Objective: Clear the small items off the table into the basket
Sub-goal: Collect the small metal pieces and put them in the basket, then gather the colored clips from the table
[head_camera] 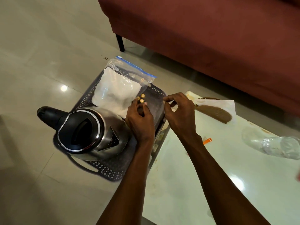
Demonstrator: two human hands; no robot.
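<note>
A dark perforated basket [103,168] sits on the floor at the table's left edge. My left hand [141,120] is over it and grips three gold-tipped batteries [140,98], tips up. My right hand [178,109] hovers beside it, above the basket's right rim, with thumb and forefinger pinched together; whether they pinch anything I cannot tell. In the basket are a steel kettle [90,132] and a zip bag of white powder [116,90].
The white glass table [211,184] carries a small orange clip [207,141], a crumpled clear plastic bottle [276,146] and a brown flat piece with white tissue [215,109]. A maroon sofa [211,38] stands behind. Pale tiled floor lies on the left.
</note>
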